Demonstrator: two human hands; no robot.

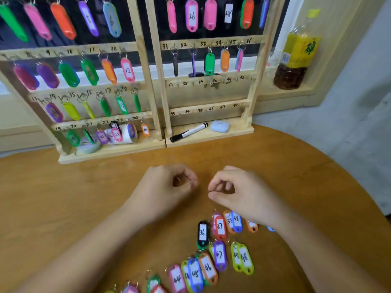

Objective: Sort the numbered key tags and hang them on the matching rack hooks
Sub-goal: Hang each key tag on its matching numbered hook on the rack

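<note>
Two wooden key racks point(160, 106) stand at the back of the round wooden table point(84, 197), with numbers written on their rails. Coloured tags hang on most rows. The rails marked 37–42 point(207, 82) and 43–48 point(203, 111) carry no tags. Loose numbered tags lie near me: a black 36 point(202, 232), a red 37 point(220, 227), a blue 38 point(236, 220), a purple 47 point(220, 254), a green 48 point(245, 258) and several more. My left hand point(169, 187) and right hand point(234, 191) hover side by side above the table, fingers curled, with nothing plainly visible in them.
A black marker point(188, 132) and a pale blue case point(220, 126) lie on the right rack's base. Tape rolls point(87, 146) sit on the left rack's base. A yellow-labelled bottle point(296, 56) stands on the sill at right. The table's curved edge runs along the right.
</note>
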